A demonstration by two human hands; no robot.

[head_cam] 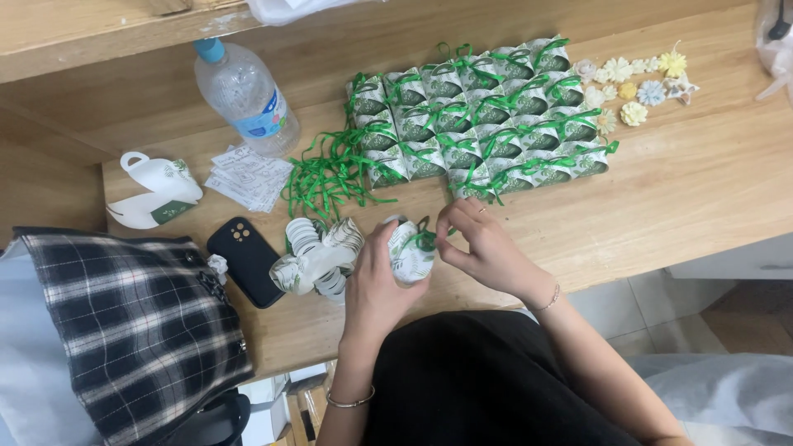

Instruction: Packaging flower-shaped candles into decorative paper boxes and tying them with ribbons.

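Gripping a small white paper favour box with a green leaf print (410, 254), the left hand (376, 285) had its fingers clamped around the box body and held it just above the front part of the light wooden bench (702, 190). The right hand (487, 244) sat just beside the box, with thumb and forefinger pinched together on the thin green ribbon (426, 239) at the box top.

Behind the hands, finished ribbon-tied boxes of the same print (487, 120) stood in close rows, touching one another. A loose tangle of cut green ribbon lengths (330, 177) lay at the left end of those rows. Unfolded, flat box blanks with scalloped edges (318, 256) lay stacked just left of the left hand.

Further left, a black smartphone (246, 260) lay face down, near a black-and-white plaid fabric bag (132, 330) at the bench edge. A clear plastic water bottle with a blue cap (246, 99) lay behind a small pile of printed paper slips (248, 177). A white handled box blank (157, 190) lay at the far left. Small pastel artificial flowers (636, 87) were scattered at the right end of the rows.
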